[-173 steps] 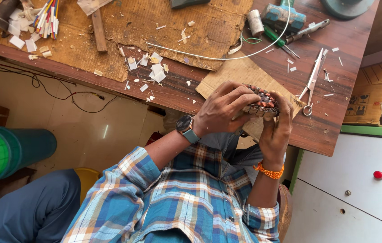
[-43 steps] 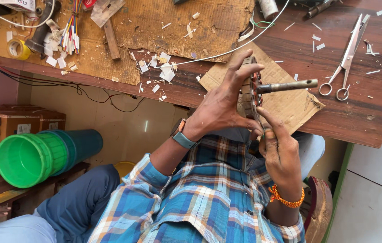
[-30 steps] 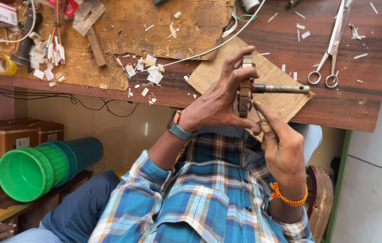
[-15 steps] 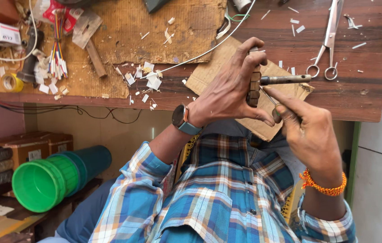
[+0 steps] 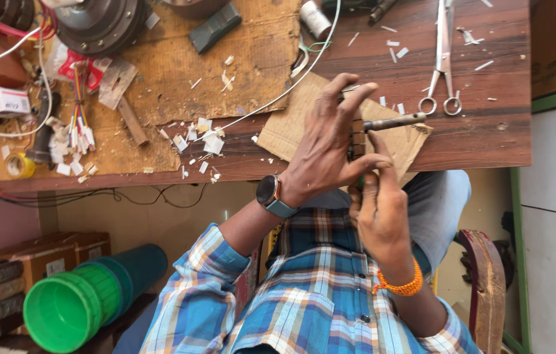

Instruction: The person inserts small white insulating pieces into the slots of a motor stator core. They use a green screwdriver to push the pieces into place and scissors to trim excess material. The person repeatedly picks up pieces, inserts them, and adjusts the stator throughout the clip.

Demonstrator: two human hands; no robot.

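1. The wooden workbench (image 5: 474, 141) fills the top of the view, with a worn brown board (image 5: 225, 85) laid over its left part and a torn sheet of cardboard (image 5: 291, 128) near the front edge.
2. A green plastic bin (image 5: 71, 311) lies on its side low at the left, well apart from the bench work.
3. The left hand (image 5: 327, 151), with a smartwatch (image 5: 271, 195) at the wrist, has its fingers spread and curled around a small motor armature (image 5: 356, 141), gripping it from the side, just above the cardboard.
4. The right hand (image 5: 379, 210), an orange thread band (image 5: 399, 287) on its wrist, reaches up from below; its index finger presses against the armature's lower end. Whether the other fingers close on anything I cannot tell.
5. The armature sits between both hands, its steel shaft (image 5: 396, 121) sticking out to the right. It looks dense and rigid, heavy for its size; the windings seem delicate, so the laminated core or the shaft seem the safer places to hold.
6. Metal scissors (image 5: 441, 62) lie beyond the shaft, apart from it.
7. A thin white wire (image 5: 278, 101) curves across the board.
8. White paper scraps (image 5: 209, 141) litter the bench.
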